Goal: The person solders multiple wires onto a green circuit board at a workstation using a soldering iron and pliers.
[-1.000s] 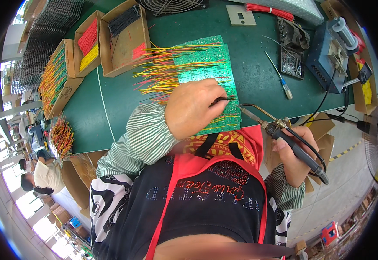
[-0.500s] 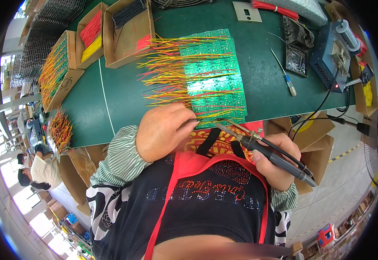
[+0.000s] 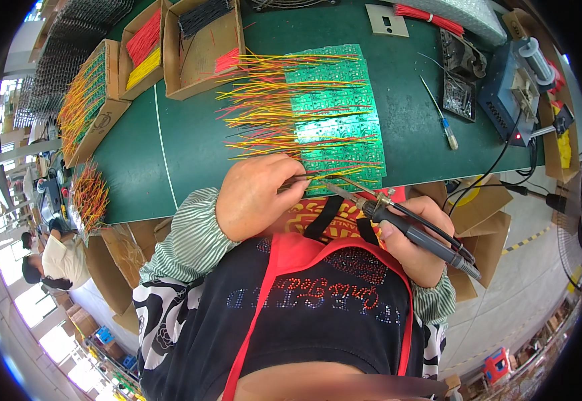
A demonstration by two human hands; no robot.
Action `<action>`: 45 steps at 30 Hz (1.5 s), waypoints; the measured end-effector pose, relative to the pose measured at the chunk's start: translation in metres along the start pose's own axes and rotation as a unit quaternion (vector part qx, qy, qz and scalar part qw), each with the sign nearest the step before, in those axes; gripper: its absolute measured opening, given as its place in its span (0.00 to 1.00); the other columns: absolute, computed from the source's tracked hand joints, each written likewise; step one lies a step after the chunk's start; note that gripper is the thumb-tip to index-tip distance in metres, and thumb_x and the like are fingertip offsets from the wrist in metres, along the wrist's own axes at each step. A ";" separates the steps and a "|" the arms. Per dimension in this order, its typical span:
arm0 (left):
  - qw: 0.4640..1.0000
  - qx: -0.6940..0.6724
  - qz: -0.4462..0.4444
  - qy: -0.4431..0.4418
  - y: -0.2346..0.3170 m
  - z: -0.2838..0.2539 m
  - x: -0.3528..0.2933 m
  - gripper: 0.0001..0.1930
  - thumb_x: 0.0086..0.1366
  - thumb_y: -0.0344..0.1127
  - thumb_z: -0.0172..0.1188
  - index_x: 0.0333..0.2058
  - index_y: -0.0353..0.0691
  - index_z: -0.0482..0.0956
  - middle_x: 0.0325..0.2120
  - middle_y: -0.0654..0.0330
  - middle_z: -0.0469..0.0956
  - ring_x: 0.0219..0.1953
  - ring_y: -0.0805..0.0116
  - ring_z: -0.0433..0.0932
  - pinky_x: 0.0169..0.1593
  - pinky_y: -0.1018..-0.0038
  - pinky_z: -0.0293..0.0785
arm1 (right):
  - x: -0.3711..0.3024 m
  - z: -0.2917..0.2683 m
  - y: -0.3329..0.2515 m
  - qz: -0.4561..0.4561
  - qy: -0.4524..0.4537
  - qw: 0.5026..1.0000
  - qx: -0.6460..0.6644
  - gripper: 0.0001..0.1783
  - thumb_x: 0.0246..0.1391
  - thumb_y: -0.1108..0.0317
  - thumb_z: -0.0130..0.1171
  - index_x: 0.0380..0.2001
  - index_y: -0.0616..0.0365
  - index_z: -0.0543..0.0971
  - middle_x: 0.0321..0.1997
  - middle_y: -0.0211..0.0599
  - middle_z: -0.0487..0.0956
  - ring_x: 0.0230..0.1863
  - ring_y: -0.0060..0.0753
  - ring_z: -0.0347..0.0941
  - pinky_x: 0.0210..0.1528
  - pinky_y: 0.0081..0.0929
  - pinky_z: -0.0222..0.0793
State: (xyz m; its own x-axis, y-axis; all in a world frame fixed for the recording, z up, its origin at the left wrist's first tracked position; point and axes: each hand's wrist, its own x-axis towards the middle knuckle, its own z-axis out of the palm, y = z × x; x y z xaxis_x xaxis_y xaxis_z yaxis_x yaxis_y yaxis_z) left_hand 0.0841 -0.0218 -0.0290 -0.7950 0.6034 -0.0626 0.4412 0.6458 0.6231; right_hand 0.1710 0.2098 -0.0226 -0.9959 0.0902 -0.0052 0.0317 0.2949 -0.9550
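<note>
My right hand (image 3: 414, 244) is wrapped round a soldering iron (image 3: 411, 234) with a thin metal feed tube fixed alongside it. The tip of the iron points left at the nearest edge of the green circuit boards (image 3: 341, 113). There my left hand (image 3: 261, 197) is closed, thumb and forefinger pinching a thin dark wire (image 3: 297, 178) close to the iron's tip. Rows of red and yellow wires (image 3: 257, 120) lie across the boards and stick out to their left. Whether the tip touches a board is too small to tell.
At the far left stand cardboard boxes (image 3: 201, 50) with red, yellow and black wires. A bundle of wired boards (image 3: 90, 200) lies at the left edge. On the right are a brush-like tool (image 3: 448, 130), a dark tray (image 3: 459, 97) and a blue soldering station (image 3: 504, 93).
The iron's tip has shifted slightly left relative to the boards, and more of the dark wire shows at my left fingers. Both hands keep their hold; the whole view has moved a little.
</note>
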 end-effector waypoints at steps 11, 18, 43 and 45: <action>0.999 -0.010 -0.009 -0.029 -0.003 -0.004 0.003 0.06 0.53 0.32 0.60 0.27 0.36 0.75 0.21 0.58 0.73 0.20 0.64 0.72 0.23 0.72 0.67 | 0.004 -0.001 0.001 -0.002 -0.017 1.000 -0.006 0.11 0.35 0.72 0.66 0.25 0.60 0.76 0.20 0.33 0.77 0.20 0.23 0.74 0.25 0.19 0.68; 0.999 -0.010 -0.002 -0.049 -0.006 -0.006 0.006 0.07 0.54 0.34 0.59 0.27 0.36 0.75 0.21 0.57 0.73 0.20 0.63 0.72 0.24 0.71 0.67 | 0.001 -0.007 0.001 0.001 -0.006 1.000 -0.026 0.11 0.36 0.71 0.66 0.26 0.60 0.76 0.21 0.33 0.77 0.20 0.22 0.74 0.25 0.19 0.68; 0.998 0.033 0.050 -0.001 0.011 0.007 0.018 0.06 0.52 0.33 0.61 0.25 0.38 0.75 0.21 0.57 0.73 0.26 0.58 0.74 0.28 0.67 0.69 | -0.011 -0.017 0.004 0.052 0.051 0.997 0.009 0.11 0.37 0.72 0.65 0.27 0.61 0.75 0.21 0.31 0.77 0.22 0.18 0.72 0.26 0.16 0.67; 0.998 0.036 0.045 -0.011 0.011 0.006 0.019 0.06 0.52 0.33 0.61 0.26 0.37 0.75 0.21 0.57 0.73 0.26 0.58 0.73 0.28 0.66 0.68 | -0.008 -0.017 0.004 0.021 0.044 0.998 -0.029 0.11 0.37 0.72 0.65 0.27 0.61 0.75 0.21 0.31 0.77 0.22 0.18 0.72 0.26 0.17 0.67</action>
State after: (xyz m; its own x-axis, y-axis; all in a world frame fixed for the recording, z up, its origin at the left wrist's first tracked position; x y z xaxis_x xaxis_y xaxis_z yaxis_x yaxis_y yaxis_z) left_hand 0.0767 0.0001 -0.0280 -0.7419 0.6700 -0.0277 0.5393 0.6207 0.5692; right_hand 0.1809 0.2260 -0.0218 -0.9823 0.1866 -0.0166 0.0810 0.3428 -0.9359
